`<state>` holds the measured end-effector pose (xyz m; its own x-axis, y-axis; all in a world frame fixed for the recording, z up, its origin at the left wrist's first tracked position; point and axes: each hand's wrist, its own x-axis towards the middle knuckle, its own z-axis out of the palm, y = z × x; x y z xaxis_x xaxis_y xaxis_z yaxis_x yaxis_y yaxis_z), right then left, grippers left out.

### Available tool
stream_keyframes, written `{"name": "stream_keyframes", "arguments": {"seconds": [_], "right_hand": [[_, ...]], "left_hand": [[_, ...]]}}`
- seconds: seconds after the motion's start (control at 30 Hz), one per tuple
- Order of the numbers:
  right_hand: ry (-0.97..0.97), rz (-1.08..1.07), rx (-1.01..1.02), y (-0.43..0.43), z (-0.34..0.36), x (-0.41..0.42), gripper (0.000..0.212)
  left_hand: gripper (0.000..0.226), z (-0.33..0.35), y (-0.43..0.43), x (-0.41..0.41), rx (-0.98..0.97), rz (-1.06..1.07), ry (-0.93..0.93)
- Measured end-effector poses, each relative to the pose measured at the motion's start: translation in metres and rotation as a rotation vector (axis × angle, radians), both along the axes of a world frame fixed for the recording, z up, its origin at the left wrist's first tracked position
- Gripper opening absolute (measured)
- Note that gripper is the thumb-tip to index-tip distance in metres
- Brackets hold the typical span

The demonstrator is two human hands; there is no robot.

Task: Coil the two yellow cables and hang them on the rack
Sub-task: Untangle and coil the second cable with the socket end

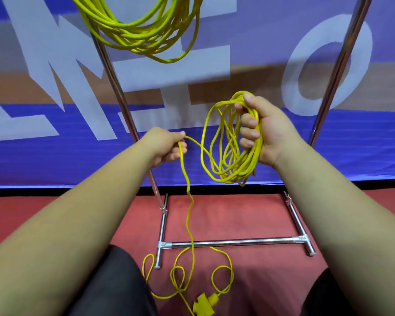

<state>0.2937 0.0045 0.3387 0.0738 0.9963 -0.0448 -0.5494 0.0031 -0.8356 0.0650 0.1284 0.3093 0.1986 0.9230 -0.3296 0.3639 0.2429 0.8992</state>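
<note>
Between the uprights of the rack, the right hand was closed round the top of a half-made coil of yellow cable. Its fingers curled over a bunch of loops that hung below the fist in uneven rings. Close to the rack's left upright, the left hand pinched the running strand between thumb and curled fingers. From there the strand dropped past the rack's base bar and ended in loose curls on the red floor in front of the rack, with a yellow plug block at the tail. High on the rack, near its left upright, the other yellow cable already hung as a finished bundle.

The cable looked thin, light and limp, yet springy. The loops kinked and would not lie flat, so they would likely twist or spill if held loosely. Its jacket seemed smooth, so the strand should slide through a light pinch. The plug block was probably the only weighty part and could swing or snag on the base bar as it rose. The best hold seemed the top of the bunch, with all loops gathered in one fist.
</note>
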Motion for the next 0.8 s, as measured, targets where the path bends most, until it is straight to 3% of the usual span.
{"name": "stream_keyframes", "arguments": {"seconds": [0.17,0.33,0.4,0.53,0.6,0.7,0.8], "right_hand": [[-0.166,-0.095,-0.094,0.016,-0.016,-0.021,0.031],[-0.266,-0.136,-0.131,0.030,-0.014,-0.035,0.027],[-0.311,-0.157,-0.152,0.038,-0.011,-0.037,0.024],[-0.319,-0.189,-0.217,0.049,-0.020,-0.034,0.021],[-0.303,-0.182,-0.238,0.054,-0.031,-0.030,0.021],[-0.332,-0.163,-0.267,0.056,-0.046,-0.025,0.024],[-0.327,-0.177,-0.283,0.057,-0.052,-0.018,0.028]], "left_hand": [[0.006,0.008,-0.005,-0.001,-0.258,-0.023,-0.414],[0.009,0.009,-0.001,-0.008,-0.278,0.050,-0.571],[0.007,0.009,0.001,-0.013,-0.250,0.049,-0.545],[0.015,0.007,-0.006,-0.019,-0.086,-0.069,-0.135],[0.025,0.002,-0.008,-0.017,-0.020,-0.043,-0.050],[0.032,-0.007,-0.005,-0.012,-0.009,0.034,-0.039],[0.007,-0.007,-0.006,-0.006,-0.228,0.034,-0.243]]}}
